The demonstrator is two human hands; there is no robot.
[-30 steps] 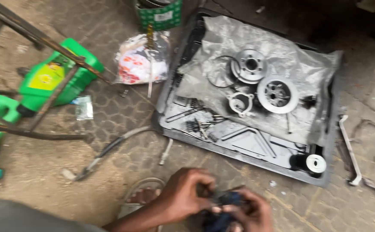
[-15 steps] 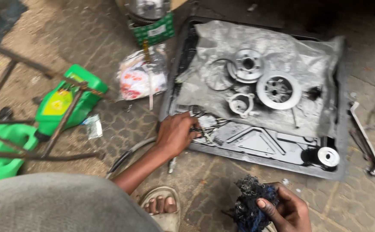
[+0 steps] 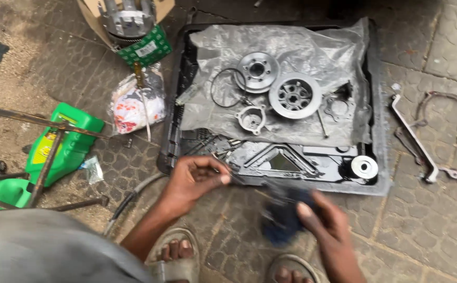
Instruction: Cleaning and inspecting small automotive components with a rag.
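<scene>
**Both hands busy at the front edge of the parts tray**

Looking down from the head cam here. My left hand (image 3: 194,181) sits right at the near rim of the black tray (image 3: 378,157), fingers (image 3: 215,173) pinched together on a thin dark metal tool (image 3: 239,180) that pokes out toward the right. Can't tell exactly what kind of tool it is, too blurry. My right hand (image 3: 325,222) is lower, over the paving, with its fingers wrapped around a dark blue rag (image 3: 286,215), thumb on top. The rag sits between the 2 hands, just off the tray's front edge.

On the tray there's a crumpled grey plastic sheet (image 3: 291,47) with 2 round metal discs (image 3: 294,95) side by side, a thin wire ring (image 3: 224,86) and a small housing (image 3: 251,118). A white roller (image 3: 364,166) sits in the tray's near right corner. Off to the left: a green jug (image 3: 68,141) and a knotted plastic bag (image 3: 134,105). Bent metal brackets (image 3: 414,139) lie on the paving to the right. My sandalled feet (image 3: 178,257) show at the bottom.
</scene>
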